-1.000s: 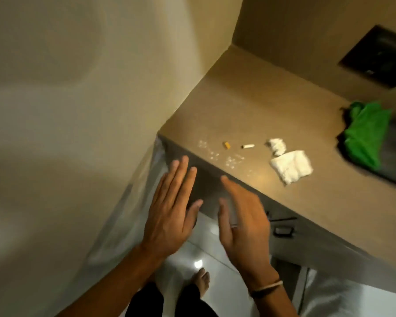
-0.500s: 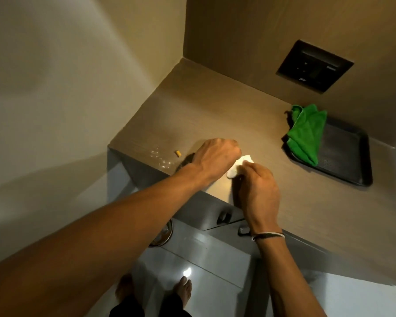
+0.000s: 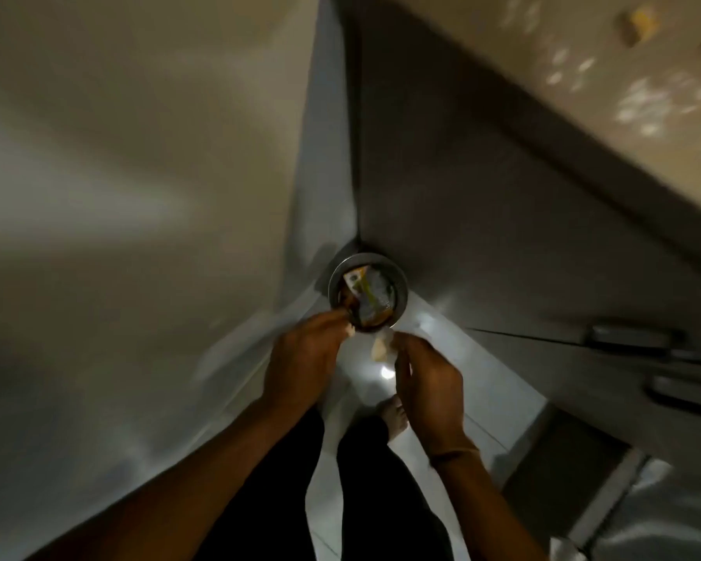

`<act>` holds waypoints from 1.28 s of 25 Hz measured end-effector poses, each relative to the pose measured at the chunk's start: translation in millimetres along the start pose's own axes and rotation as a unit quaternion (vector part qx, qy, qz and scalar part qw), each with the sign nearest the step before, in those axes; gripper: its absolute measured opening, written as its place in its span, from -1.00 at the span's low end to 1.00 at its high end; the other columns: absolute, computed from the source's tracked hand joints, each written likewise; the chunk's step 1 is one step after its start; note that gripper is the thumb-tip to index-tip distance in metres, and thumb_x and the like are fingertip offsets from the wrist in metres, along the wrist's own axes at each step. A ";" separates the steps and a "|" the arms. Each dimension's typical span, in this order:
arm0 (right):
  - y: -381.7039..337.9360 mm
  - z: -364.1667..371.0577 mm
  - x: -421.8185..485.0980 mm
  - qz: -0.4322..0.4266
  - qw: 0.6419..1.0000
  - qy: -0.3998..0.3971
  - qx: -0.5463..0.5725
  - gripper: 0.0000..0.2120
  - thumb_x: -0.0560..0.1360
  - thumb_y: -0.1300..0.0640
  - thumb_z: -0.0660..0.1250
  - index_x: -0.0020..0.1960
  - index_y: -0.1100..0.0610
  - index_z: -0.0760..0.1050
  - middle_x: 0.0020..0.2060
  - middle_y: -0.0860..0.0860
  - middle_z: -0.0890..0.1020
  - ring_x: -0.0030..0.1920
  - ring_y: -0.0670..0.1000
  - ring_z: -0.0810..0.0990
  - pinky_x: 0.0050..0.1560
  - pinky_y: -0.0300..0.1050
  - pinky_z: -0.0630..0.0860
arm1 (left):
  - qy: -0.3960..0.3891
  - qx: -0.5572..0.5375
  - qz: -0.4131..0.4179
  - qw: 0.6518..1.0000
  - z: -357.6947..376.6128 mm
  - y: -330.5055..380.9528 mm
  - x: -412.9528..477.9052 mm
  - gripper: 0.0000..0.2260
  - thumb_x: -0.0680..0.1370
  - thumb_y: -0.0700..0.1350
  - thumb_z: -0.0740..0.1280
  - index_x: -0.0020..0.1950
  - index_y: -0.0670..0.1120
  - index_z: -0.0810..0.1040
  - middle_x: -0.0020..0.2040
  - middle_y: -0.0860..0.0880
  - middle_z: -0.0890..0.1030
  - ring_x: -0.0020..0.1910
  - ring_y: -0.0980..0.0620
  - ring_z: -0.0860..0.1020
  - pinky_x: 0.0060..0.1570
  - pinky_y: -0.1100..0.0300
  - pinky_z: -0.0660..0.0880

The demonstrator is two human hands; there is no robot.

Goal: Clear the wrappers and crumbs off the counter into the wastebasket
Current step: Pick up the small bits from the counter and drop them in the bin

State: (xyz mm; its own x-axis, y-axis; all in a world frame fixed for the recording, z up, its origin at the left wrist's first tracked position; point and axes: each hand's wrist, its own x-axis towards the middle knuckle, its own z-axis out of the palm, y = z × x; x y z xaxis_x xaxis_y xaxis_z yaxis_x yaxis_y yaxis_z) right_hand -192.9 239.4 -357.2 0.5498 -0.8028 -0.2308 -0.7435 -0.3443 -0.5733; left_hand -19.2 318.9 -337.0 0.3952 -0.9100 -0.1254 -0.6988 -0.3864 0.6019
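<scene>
I look down at a round metal wastebasket (image 3: 333,286) standing on the floor in the corner, with wrappers (image 3: 368,295) inside. My left hand (image 3: 304,358) hovers at its near rim, fingers curled, and a small pale wad (image 3: 349,329) shows at the fingertips. My right hand (image 3: 427,384) is just right of it, pinching a crumpled white tissue (image 3: 381,347) that hangs short of the rim. The counter (image 3: 583,127) fills the upper right, blurred, with white crumbs (image 3: 644,103) and a small yellow piece (image 3: 642,19) on it.
A pale wall runs down the left. Grey cabinet fronts with dark handles (image 3: 640,338) are on the right. My legs and a bare foot (image 3: 393,415) stand on the glossy floor tiles below the hands.
Both hands left the counter with the tissue pieces and dropped to the wastebasket. My view swung from the countertop down to the floor corner.
</scene>
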 end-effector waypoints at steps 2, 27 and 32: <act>35.4 77.3 52.1 0.010 0.998 -0.050 -0.048 -0.78 0.56 0.28 0.44 0.19 0.15 0.67 0.03 0.14 0.78 -0.01 0.17 0.78 0.04 -0.01 0.69 | -0.055 0.028 -0.072 0.995 75.7 -62.1 37.8 -0.81 0.66 -0.26 0.37 0.20 -0.19 0.74 0.17 -0.20 0.75 0.15 -0.21 0.71 0.20 -0.03 0.62; -136.8 -233.2 -20.4 -0.146 0.949 0.279 -0.006 -0.55 0.69 0.08 0.32 0.55 0.07 0.39 0.49 0.02 0.54 0.54 0.01 0.46 0.56 -0.12 0.37 | 0.131 0.038 0.231 0.963 -153.0 163.8 29.5 -0.48 0.77 0.01 0.16 0.69 -0.17 0.23 0.71 -0.19 0.21 0.70 -0.17 0.17 0.64 -0.15 0.24; -152.7 -331.8 1.6 -0.078 0.941 0.323 -0.061 -0.54 0.64 0.22 0.33 0.53 0.14 0.42 0.41 0.11 0.58 0.39 0.10 0.56 0.40 -0.01 0.55 | 0.146 0.078 0.293 0.942 -207.0 273.4 109.4 -0.49 0.71 -0.16 0.30 0.65 -0.21 0.32 0.69 -0.21 0.27 0.68 -0.19 0.24 0.60 -0.06 0.33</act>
State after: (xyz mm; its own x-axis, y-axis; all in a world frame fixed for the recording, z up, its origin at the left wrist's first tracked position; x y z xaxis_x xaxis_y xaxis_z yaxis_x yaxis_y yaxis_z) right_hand -204.8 129.1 -9.1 0.3395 -0.8526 0.3973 -0.7327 -0.5046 -0.4567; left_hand -43.6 144.8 -22.9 0.0454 -0.9023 0.4287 -0.9179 0.1317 0.3743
